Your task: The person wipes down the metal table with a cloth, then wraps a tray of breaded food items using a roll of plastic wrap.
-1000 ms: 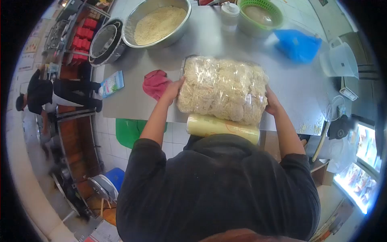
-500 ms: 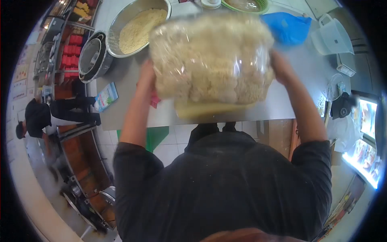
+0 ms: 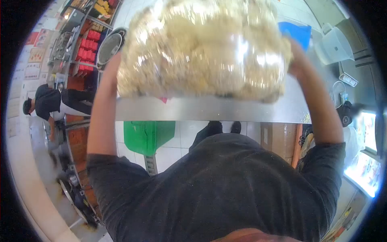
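A large plastic-wrapped tray of pale, crumb-coated food point(image 3: 205, 52) is raised close to the camera, above the metal table point(image 3: 209, 109). Its left end is held by my left hand point(image 3: 116, 60), whose fingers are mostly hidden behind the wrap. At the right end, my right hand point(image 3: 296, 58) grips the tray's edge, somewhat blurred. A sliver of red cloth point(image 3: 163, 99) shows under the tray's lower edge. The tray hides most of the table's far side.
A blue bag point(image 3: 296, 34) and a clear plastic jug point(image 3: 333, 45) stand at the right. Dark-rimmed metal bowls point(image 3: 109, 48) are at the upper left. A green bin point(image 3: 148, 136) is below the table edge. Another person point(image 3: 48, 101) stands at far left.
Both hands have lifted the wrapped tray off the table and up toward the camera, where it looks much larger. The yellow roll beneath it is no longer visible.
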`<state>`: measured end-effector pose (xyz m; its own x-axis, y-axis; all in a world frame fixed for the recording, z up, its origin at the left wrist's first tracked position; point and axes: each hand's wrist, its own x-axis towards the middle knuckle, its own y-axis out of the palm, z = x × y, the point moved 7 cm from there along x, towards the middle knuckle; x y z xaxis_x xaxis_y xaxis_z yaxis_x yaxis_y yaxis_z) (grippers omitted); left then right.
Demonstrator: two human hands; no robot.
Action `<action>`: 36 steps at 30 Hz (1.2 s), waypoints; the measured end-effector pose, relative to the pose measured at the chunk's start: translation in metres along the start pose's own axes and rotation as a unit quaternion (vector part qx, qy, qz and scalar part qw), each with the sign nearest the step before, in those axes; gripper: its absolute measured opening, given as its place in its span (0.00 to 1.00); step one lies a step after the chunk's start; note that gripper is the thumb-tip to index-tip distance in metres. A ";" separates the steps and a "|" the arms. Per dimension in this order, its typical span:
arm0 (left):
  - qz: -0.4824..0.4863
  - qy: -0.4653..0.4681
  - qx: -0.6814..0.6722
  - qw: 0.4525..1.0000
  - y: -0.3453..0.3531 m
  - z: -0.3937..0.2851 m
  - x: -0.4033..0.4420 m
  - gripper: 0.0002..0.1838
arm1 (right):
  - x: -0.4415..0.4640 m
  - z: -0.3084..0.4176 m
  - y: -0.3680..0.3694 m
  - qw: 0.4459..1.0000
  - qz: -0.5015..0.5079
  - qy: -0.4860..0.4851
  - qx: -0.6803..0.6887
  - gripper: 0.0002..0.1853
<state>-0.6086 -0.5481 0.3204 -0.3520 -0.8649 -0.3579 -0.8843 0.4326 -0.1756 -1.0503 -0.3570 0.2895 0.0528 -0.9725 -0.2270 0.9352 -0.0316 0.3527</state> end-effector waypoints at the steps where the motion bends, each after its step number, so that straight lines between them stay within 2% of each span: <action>1: 0.003 -0.017 0.005 1.000 0.006 0.026 -0.012 0.24 | -0.015 -0.023 0.012 0.998 -0.056 0.025 -0.006 0.24; 2: 0.008 -0.037 0.009 0.999 0.014 0.055 -0.022 0.24 | -0.032 -0.044 0.024 0.995 -0.091 0.048 0.000 0.25; 5: 0.026 -0.093 0.016 0.995 0.041 0.149 -0.045 0.24 | -0.054 -0.134 0.017 0.965 -0.144 0.195 0.099 0.27; 7: 0.034 -0.114 0.031 0.992 0.057 0.198 -0.052 0.24 | -0.058 -0.206 -0.004 0.949 -0.158 0.253 0.100 0.28; 8: 0.037 -0.125 0.057 0.990 0.060 0.218 -0.053 0.24 | -0.057 -0.230 -0.013 0.949 -0.159 0.251 0.104 0.28; 10: 0.050 -0.136 0.154 0.977 0.063 0.250 -0.047 0.24 | -0.062 -0.272 -0.014 0.931 -0.132 0.294 0.170 0.27; 11: 0.060 -0.141 0.244 0.958 0.063 0.264 -0.044 0.23 | -0.061 -0.284 -0.017 0.930 -0.134 0.296 0.171 0.27; 12: 0.069 -0.105 0.332 0.935 0.063 0.265 -0.038 0.22 | -0.057 -0.291 -0.019 0.935 -0.132 0.295 0.148 0.27; 13: 0.071 -0.106 0.332 0.935 0.064 0.269 -0.031 0.22 | -0.052 -0.296 -0.022 0.939 -0.129 0.294 0.125 0.27; 15: -0.003 -0.160 0.125 0.979 0.058 0.281 -0.032 0.22 | -0.046 -0.303 -0.027 0.939 -0.113 0.299 0.128 0.27; 16: -0.004 -0.162 0.123 0.979 0.056 0.299 -0.026 0.22 | -0.040 -0.303 -0.030 0.942 -0.093 0.295 0.129 0.28; 18: -0.032 -0.191 -0.032 0.980 0.046 0.355 -0.006 0.20 | -0.028 -0.313 -0.044 0.946 -0.094 0.279 0.140 0.29; 22: -0.031 -0.150 -0.043 0.987 0.060 0.353 0.011 0.21 | 0.001 -0.338 -0.069 0.948 -0.096 0.264 0.151 0.32; 24: -0.062 -0.142 -0.019 0.988 0.058 0.356 0.016 0.19 | 0.009 -0.341 -0.086 0.952 -0.103 0.253 0.136 0.34; 26: -0.054 -0.120 0.033 0.991 0.049 0.380 0.027 0.21 | 0.015 -0.316 -0.099 0.956 -0.108 0.247 0.117 0.36; 27: -0.048 -0.102 0.085 0.990 0.042 0.387 0.031 0.23 | 0.011 -0.279 -0.104 0.958 -0.100 0.270 -0.008 0.38; 28: -0.048 -0.103 0.082 0.990 0.033 0.378 0.033 0.23 | 0.009 -0.256 -0.110 0.943 -0.090 0.291 -0.133 0.40; 29: -0.035 -0.146 0.154 0.977 0.025 0.364 0.034 0.23 | 0.012 -0.239 -0.130 0.950 -0.153 0.223 -0.158 0.42; 30: -0.022 -0.186 0.223 0.957 0.020 0.347 0.038 0.23 | 0.010 -0.210 -0.138 0.942 -0.209 0.193 -0.181 0.38; 31: -0.022 -0.185 0.218 0.958 0.020 0.320 0.043 0.23 | 0.011 -0.195 -0.143 0.941 -0.209 0.193 -0.186 0.38; 33: -0.127 0.008 0.233 0.964 0.008 0.247 0.062 0.23 | 0.016 -0.165 -0.155 0.896 -0.244 0.163 -0.333 0.36; 34: -0.129 0.015 0.184 0.974 0.006 0.249 0.085 0.23 | 0.023 -0.165 -0.152 0.895 -0.241 0.163 -0.338 0.36; 35: -0.131 0.023 0.136 0.982 0.005 0.250 0.111 0.24 | 0.034 -0.151 -0.139 0.827 -0.215 0.050 -0.518 0.36; 36: -0.103 0.008 0.108 0.989 0.013 0.248 0.135 0.24 | 0.041 -0.143 -0.120 0.717 -0.181 -0.066 -0.670 0.35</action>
<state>-0.5917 -0.5958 0.0422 -0.1786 -0.9434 -0.2795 -0.8526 0.2902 -0.4346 -1.1102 -0.3604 0.1081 -0.2286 -0.9729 0.0354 0.3800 -0.1226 -0.9168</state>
